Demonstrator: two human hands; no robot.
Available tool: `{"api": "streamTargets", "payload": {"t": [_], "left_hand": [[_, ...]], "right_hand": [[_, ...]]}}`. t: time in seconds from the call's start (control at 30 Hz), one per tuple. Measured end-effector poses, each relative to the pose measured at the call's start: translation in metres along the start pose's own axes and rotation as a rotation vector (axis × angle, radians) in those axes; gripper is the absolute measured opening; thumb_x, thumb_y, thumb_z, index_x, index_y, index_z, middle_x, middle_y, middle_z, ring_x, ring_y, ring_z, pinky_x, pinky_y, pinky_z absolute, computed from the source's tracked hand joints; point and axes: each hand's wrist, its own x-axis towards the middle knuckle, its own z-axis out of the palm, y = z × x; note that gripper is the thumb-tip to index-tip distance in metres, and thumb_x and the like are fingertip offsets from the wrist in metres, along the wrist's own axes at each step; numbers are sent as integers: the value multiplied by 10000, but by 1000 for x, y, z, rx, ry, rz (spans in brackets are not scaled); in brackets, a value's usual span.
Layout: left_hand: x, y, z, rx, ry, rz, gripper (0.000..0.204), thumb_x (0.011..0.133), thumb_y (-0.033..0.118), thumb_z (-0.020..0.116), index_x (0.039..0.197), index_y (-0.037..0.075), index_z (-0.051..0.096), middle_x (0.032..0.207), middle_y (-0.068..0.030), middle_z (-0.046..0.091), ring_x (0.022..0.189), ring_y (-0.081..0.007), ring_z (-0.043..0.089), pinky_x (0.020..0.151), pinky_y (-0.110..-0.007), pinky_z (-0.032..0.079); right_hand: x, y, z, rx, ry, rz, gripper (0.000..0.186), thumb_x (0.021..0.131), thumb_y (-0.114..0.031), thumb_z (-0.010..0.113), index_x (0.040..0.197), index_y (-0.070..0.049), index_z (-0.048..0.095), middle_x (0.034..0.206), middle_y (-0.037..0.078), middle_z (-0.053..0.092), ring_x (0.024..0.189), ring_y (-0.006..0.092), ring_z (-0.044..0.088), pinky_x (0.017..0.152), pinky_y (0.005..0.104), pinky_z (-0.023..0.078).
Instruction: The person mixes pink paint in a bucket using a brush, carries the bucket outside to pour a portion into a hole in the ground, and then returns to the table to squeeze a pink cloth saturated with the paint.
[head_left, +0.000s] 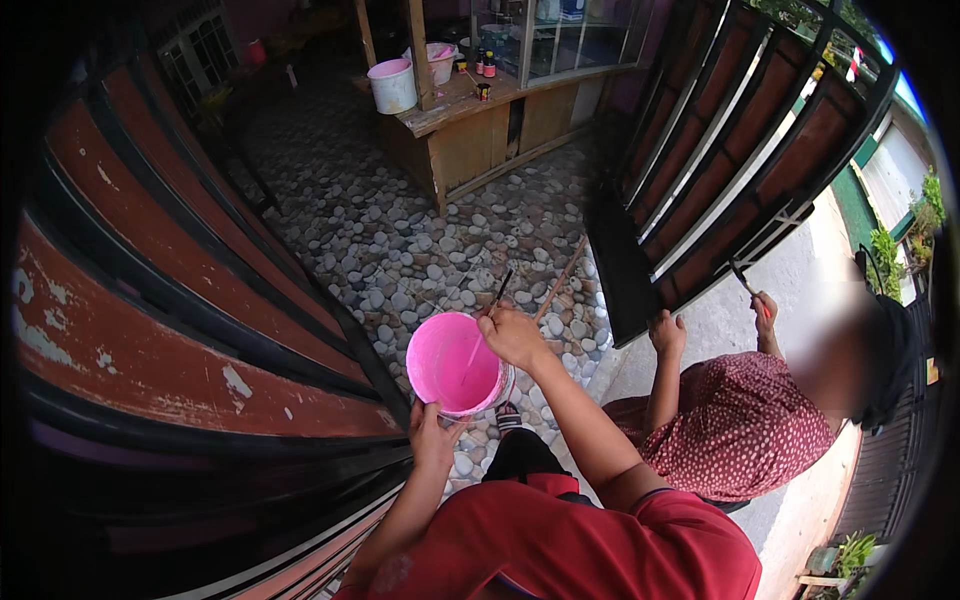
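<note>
My left hand (pixel 432 440) grips the lower rim of a bucket (pixel 425 345) whose inside is coated bright pink. It is tilted so that its mouth faces me. Above the bucket's right side, my right hand (pixel 512 335) is closed around a thin stick (pixel 504 287). The stick's dark end points up past my fingers, and its pink lower part (pixel 470 362) reaches into the bucket. Whether there is a brush head at the lower end, I cannot tell. My feet are partly hidden below the bucket; one striped sandal (pixel 509 416) shows.
Left stands a brown-and-black metal gate panel (pixel 170 300) with chipped paint. At right, a person in a dotted maroon top (pixel 745 425) holds a small brush (pixel 742 277) against another gate panel (pixel 735 180). Ahead, a wooden counter (pixel 480 150) bears a pink-stained bucket (pixel 393 90). Pebble-patterned flooring (pixel 400 250) lies between.
</note>
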Motion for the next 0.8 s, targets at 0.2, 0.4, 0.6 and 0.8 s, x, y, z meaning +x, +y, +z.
{"api": "streamTargets", "payload": {"t": [0.2, 0.4, 0.6, 0.8], "left_hand": [[80, 32, 52, -54, 115, 133, 429, 969, 137, 577, 1391, 119, 507, 1327, -90, 564, 1214, -287, 566, 922, -582, 558], [139, 84, 90, -92, 217, 219, 441, 971, 103, 588, 1406, 94, 518, 1289, -92, 605, 1125, -245, 638, 837, -489, 617], [216, 133, 110, -51, 273, 267, 464, 977, 122, 601, 1429, 75, 504, 1298, -87, 609, 1152, -237, 629, 843, -470, 612], [314, 184, 118, -24, 256, 266, 424, 981, 143, 579, 1398, 102, 515, 1312, -77, 584, 1186, -219, 595, 860, -513, 582]], "right_hand": [[124, -10, -12, 6, -122, -142, 420, 992, -362, 432, 1141, -69, 693, 1250, 249, 639, 1174, 396, 612, 1019, 477, 485], [219, -29, -10, 11, -151, -191, 425, 980, -354, 449, 1050, -20, 703, 1196, 287, 649, 1169, 404, 611, 1025, 483, 479], [315, -40, 11, 182, -120, -179, 420, 973, -343, 462, 978, 10, 691, 1133, 276, 660, 1070, 438, 633, 974, 486, 493], [436, -52, 33, 216, -162, -238, 408, 972, -333, 489, 935, 20, 689, 1058, 262, 664, 1019, 431, 647, 921, 504, 502]]}}
